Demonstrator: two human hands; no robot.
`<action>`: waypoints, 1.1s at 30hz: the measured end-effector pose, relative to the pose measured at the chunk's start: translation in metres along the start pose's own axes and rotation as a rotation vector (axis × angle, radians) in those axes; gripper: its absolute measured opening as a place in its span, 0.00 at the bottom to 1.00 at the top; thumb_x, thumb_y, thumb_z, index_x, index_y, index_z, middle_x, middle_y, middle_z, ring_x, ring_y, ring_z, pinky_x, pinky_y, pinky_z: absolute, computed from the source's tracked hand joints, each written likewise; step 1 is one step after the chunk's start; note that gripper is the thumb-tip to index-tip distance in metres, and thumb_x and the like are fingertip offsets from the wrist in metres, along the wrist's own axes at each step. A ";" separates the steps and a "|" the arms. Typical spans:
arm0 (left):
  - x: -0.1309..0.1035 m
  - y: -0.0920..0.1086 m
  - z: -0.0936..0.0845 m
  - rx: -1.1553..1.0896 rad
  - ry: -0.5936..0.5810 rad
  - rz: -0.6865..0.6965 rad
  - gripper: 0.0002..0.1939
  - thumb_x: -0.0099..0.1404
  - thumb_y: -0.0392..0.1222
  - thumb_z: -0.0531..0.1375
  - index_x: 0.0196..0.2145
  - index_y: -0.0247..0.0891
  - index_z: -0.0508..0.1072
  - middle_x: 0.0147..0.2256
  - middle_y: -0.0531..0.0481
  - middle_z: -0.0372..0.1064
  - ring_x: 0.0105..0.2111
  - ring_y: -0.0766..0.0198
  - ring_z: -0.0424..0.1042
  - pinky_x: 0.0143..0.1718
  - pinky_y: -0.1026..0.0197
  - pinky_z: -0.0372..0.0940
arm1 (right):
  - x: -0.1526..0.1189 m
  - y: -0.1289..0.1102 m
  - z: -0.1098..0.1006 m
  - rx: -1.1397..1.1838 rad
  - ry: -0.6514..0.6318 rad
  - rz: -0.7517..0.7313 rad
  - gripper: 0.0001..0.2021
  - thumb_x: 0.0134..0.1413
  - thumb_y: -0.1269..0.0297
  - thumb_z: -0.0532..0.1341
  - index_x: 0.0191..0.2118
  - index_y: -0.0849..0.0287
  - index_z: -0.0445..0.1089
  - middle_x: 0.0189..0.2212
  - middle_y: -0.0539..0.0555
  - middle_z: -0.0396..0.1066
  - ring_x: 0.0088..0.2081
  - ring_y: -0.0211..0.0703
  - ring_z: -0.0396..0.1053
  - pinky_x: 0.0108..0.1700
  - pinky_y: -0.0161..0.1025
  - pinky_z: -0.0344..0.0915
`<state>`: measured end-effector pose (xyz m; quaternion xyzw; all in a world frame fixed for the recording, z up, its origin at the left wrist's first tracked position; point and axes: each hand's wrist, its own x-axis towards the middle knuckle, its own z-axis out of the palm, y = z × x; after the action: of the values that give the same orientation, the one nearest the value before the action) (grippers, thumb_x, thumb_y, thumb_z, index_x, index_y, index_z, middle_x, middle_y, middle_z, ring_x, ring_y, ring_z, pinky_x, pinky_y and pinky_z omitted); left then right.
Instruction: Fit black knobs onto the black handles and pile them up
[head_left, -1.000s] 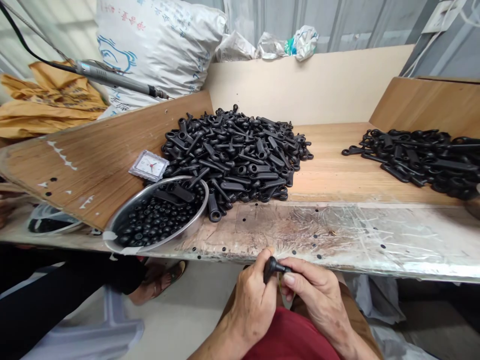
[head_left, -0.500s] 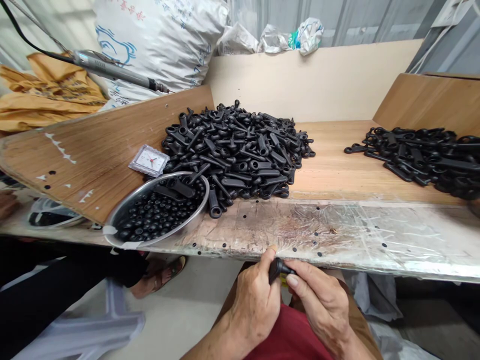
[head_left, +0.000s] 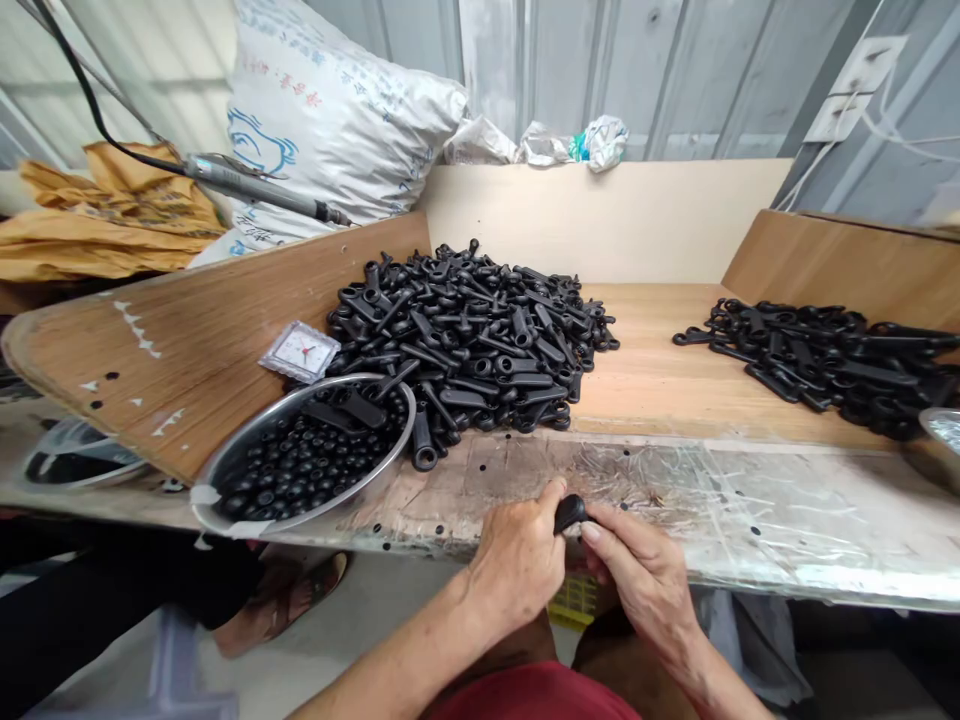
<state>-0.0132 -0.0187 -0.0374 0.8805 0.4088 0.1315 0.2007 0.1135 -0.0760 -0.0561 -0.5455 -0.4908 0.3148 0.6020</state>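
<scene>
At the bench's front edge, my left hand (head_left: pixel 517 560) is closed around a black crank handle (head_left: pixel 570 513), whose rounded end shows between my two hands. The rest of it is hidden inside the left fist. My right hand (head_left: pixel 643 570) pinches that same end from the right with thumb and fingers; whether a small knob sits under those fingertips cannot be made out. Beyond the hands lies a large heap of black crank handles (head_left: pixel 480 350). Left of them stands a metal bowl (head_left: pixel 405 425) of small round black knobs (head_left: pixel 289 465), with a few handles lying on top.
A second heap of black handles (head_left: pixel 817 350) lies at the right, near another metal bowl (head_left: pixel 941 430). A small square clock (head_left: pixel 301 350) leans by the left board. An electric screwdriver (head_left: pixel 259 188) hangs above it. Someone's foot (head_left: pixel 285 600) shows below the bench.
My view has tipped up a little. Both hands have moved up over the bench's edge, still on the crank handle, and less of its end shows between them.
</scene>
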 end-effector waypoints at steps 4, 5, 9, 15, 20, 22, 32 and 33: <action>0.009 -0.001 0.003 -0.073 0.025 -0.020 0.18 0.57 0.32 0.47 0.45 0.36 0.63 0.31 0.44 0.73 0.34 0.52 0.73 0.35 0.54 0.65 | 0.008 0.000 0.003 0.177 0.022 0.201 0.13 0.40 0.56 0.65 0.27 0.61 0.75 0.15 0.49 0.64 0.15 0.34 0.60 0.15 0.29 0.58; 0.009 -0.002 0.005 -0.106 0.031 -0.030 0.16 0.58 0.32 0.47 0.44 0.37 0.64 0.31 0.45 0.73 0.34 0.53 0.73 0.34 0.56 0.64 | 0.009 0.000 0.005 0.231 0.018 0.243 0.13 0.39 0.55 0.65 0.27 0.62 0.75 0.14 0.49 0.64 0.15 0.33 0.60 0.14 0.28 0.57; 0.008 -0.004 0.004 -0.255 0.047 -0.065 0.11 0.60 0.34 0.46 0.38 0.40 0.65 0.28 0.51 0.72 0.30 0.61 0.72 0.32 0.63 0.63 | 0.014 0.001 0.011 0.412 -0.031 0.333 0.14 0.37 0.56 0.67 0.26 0.64 0.74 0.14 0.49 0.63 0.14 0.31 0.58 0.13 0.26 0.54; 0.020 -0.005 -0.005 -0.184 0.008 -0.057 0.13 0.58 0.33 0.47 0.37 0.42 0.67 0.29 0.54 0.73 0.31 0.64 0.72 0.33 0.66 0.63 | 0.027 -0.002 -0.004 0.367 -0.187 0.319 0.16 0.44 0.55 0.64 0.35 0.62 0.74 0.20 0.52 0.69 0.19 0.37 0.65 0.18 0.31 0.63; 0.046 -0.004 -0.006 0.026 0.017 -0.073 0.23 0.54 0.31 0.48 0.48 0.34 0.63 0.36 0.39 0.73 0.39 0.50 0.72 0.39 0.52 0.64 | 0.054 -0.004 -0.034 0.001 0.053 0.149 0.18 0.46 0.52 0.61 0.41 0.59 0.73 0.30 0.57 0.74 0.31 0.48 0.71 0.29 0.40 0.69; 0.055 -0.003 -0.005 0.107 -0.005 -0.051 0.22 0.54 0.31 0.48 0.49 0.32 0.63 0.35 0.36 0.73 0.37 0.46 0.72 0.37 0.49 0.64 | 0.067 -0.009 -0.041 -0.039 0.129 0.080 0.18 0.48 0.51 0.59 0.41 0.58 0.72 0.34 0.58 0.74 0.37 0.49 0.71 0.33 0.41 0.69; 0.075 0.004 0.008 0.361 -0.246 0.086 0.29 0.54 0.28 0.49 0.56 0.25 0.55 0.31 0.33 0.73 0.32 0.46 0.73 0.33 0.50 0.65 | 0.108 -0.043 -0.008 -0.029 0.024 -0.387 0.26 0.58 0.47 0.44 0.58 0.49 0.53 0.55 0.50 0.59 0.56 0.47 0.55 0.54 0.48 0.55; 0.075 0.005 0.008 0.363 -0.270 0.091 0.27 0.55 0.28 0.49 0.54 0.26 0.58 0.31 0.35 0.73 0.32 0.47 0.73 0.33 0.52 0.65 | 0.110 -0.033 -0.005 -0.050 -0.031 -0.340 0.26 0.57 0.47 0.45 0.59 0.50 0.53 0.56 0.50 0.58 0.57 0.47 0.54 0.55 0.49 0.54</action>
<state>0.0403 0.0349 -0.0369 0.9292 0.3553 -0.0542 0.0859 0.1481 0.0165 0.0033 -0.4645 -0.5930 0.2045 0.6252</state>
